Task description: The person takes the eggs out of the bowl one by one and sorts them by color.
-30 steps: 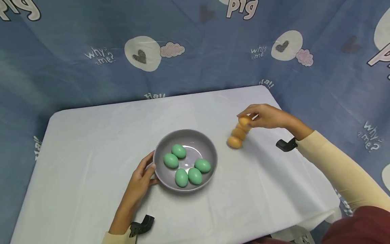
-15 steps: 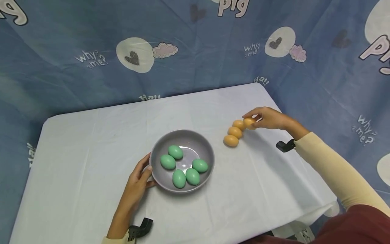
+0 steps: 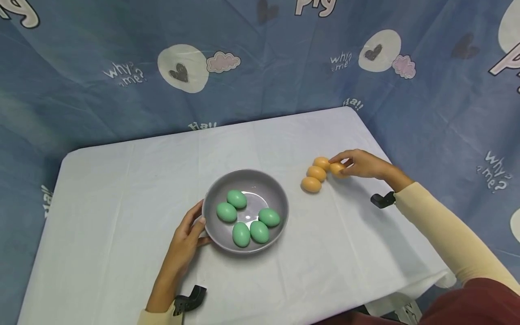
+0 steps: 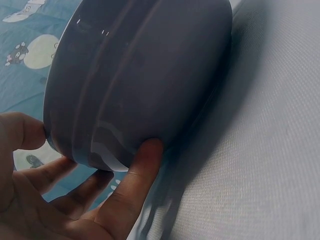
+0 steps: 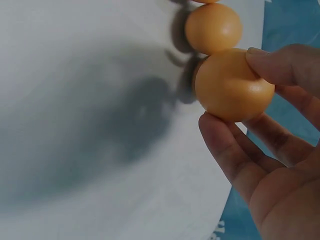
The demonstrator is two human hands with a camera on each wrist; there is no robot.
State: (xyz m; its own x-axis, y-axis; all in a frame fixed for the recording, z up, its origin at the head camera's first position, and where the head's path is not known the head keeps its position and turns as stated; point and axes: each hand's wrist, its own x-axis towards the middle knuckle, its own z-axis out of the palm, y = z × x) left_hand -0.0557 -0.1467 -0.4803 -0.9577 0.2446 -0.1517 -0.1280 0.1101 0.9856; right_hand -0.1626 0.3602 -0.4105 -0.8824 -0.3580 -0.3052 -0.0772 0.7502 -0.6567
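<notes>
A grey round bowl stands on the table with several green eggs inside. My left hand holds the bowl by its left side; in the left wrist view the thumb is at the rim and the fingertips press the outer wall. Right of the bowl, three orange eggs lie in a slanting row. My right hand pinches another orange egg between thumb and fingers, just right of the row's far end. In the right wrist view it overlaps a neighbouring orange egg.
A white cloth covers the table. Behind and to the right hangs a blue printed curtain. Each wrist carries a black camera mount. The table's right edge runs close beyond my right hand.
My right hand has moved the held orange egg from the row's far end to the right and slightly nearer me. The left hand stays on the bowl; the view has shifted a little.
</notes>
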